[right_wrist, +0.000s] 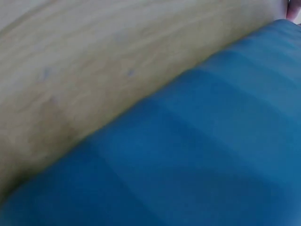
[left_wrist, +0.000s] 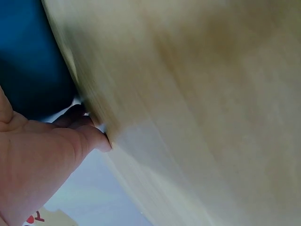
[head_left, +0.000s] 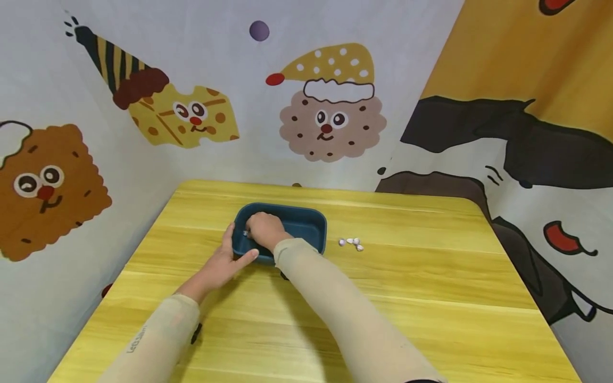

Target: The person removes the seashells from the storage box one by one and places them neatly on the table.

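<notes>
Fingers straight and thumb apart, the left hand [head_left: 221, 266] touches the left end of a dark blue bin [head_left: 306, 229] on the table [head_left: 431, 276]. The right hand [head_left: 266, 230] dips inside its left half, beside a small shiny piece [head_left: 246, 233]; I can't tell whether it's pinched. Past the bin's right end lie several whitish pieces [head_left: 356, 241].

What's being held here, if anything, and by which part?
No clear grip shows. The left hand rests around the near left corner of the blue container; the right hand reaches inside, but whether it pinches the small item there can't be told.
</notes>
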